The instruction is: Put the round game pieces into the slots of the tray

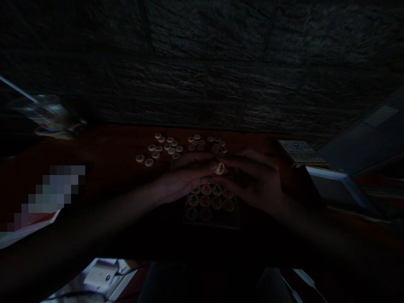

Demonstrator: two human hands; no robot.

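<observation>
A round xiangqi piece (220,168) with a dark character stands on edge between my two hands, above a shallow tray (221,221). My left hand (184,174) reaches in from the left, its thumb and fingertips against the piece. From the other side, the fingers of my right hand (259,179) meet it in a pinch. Below them, the tray holds rows of flat-lying pieces with red and dark characters; my hands cover its far part. Several loose xiangqi pieces (171,150) lie scattered on the red-brown table (116,147) beyond my hands. The light is very dim.
A stone-textured wall (202,75) closes off the table's far side. To the left stands a clear cup (47,111) with a straw. A printed box (301,151) and an open box part (334,189) lie at right. A white device (101,273) with cables sits low on the left.
</observation>
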